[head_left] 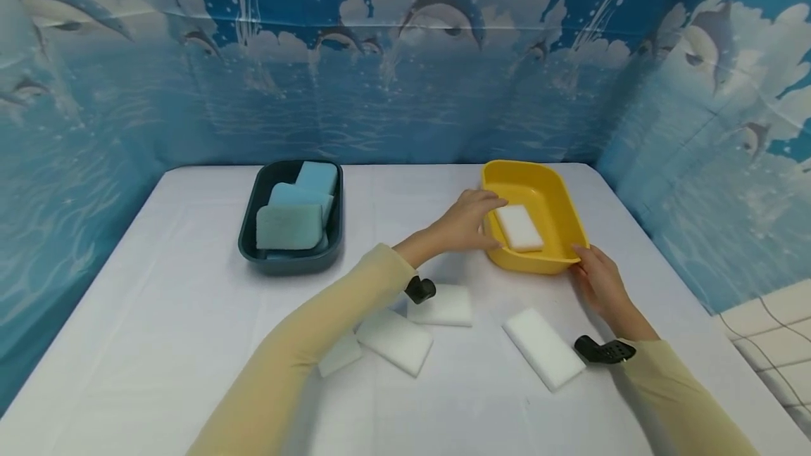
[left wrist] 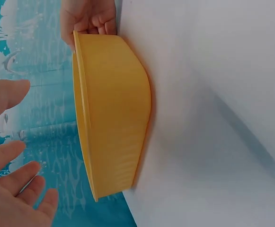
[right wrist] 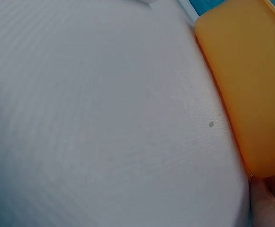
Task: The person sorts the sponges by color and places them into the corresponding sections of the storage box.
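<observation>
A yellow plastic basin stands at the back right of the table, with one white sponge lying inside against its left side. At the basin's near right corner my right hand holds the rim, thumb on top and fingers beneath. My left hand is over the basin's left edge, beside the white sponge. Its fingers are spread and hold nothing, as the left wrist view also shows. Nearer to me lie loose white sponges: one on the right, and several around my left forearm, partly hidden by the sleeve.
A dark green basin at the back left holds several blue sponges, stacked askew. The table has a white cover. Behind it hangs a dolphin-print curtain, which also runs along both sides.
</observation>
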Tool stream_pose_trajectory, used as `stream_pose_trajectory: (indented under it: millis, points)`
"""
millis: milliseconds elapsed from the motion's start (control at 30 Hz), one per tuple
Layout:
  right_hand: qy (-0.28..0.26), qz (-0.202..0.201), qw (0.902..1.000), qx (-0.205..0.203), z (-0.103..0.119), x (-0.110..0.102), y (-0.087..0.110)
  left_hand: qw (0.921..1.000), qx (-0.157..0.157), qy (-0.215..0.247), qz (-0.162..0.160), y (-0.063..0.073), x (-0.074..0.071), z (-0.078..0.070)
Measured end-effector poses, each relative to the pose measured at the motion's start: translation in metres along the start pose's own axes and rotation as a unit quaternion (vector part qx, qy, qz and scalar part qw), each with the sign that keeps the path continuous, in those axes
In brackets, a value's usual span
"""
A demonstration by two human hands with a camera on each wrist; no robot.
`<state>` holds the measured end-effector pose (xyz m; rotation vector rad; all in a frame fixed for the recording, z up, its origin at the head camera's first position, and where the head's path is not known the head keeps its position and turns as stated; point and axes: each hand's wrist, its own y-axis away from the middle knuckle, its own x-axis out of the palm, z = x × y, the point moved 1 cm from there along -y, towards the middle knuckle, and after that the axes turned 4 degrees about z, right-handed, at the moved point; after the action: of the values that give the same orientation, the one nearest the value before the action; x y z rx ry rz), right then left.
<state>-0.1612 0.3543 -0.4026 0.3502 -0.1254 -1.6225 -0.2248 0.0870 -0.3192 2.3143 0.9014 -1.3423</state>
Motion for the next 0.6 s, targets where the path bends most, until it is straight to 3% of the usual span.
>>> stream_pose_trajectory:
  millis: [367, 600]
  points:
    - [-0.035, 0.009, 0.9993, -0.004, -0.001, -0.004, -0.001, 0.9997, 0.004, 0.02, -0.01, 0.035, -0.009, 0.013]
    - [-0.049, 0.02, 0.9986, -0.009, 0.0, -0.001, 0.0, 0.9992, -0.01, 0.038, -0.005, 0.063, -0.012, 0.02]
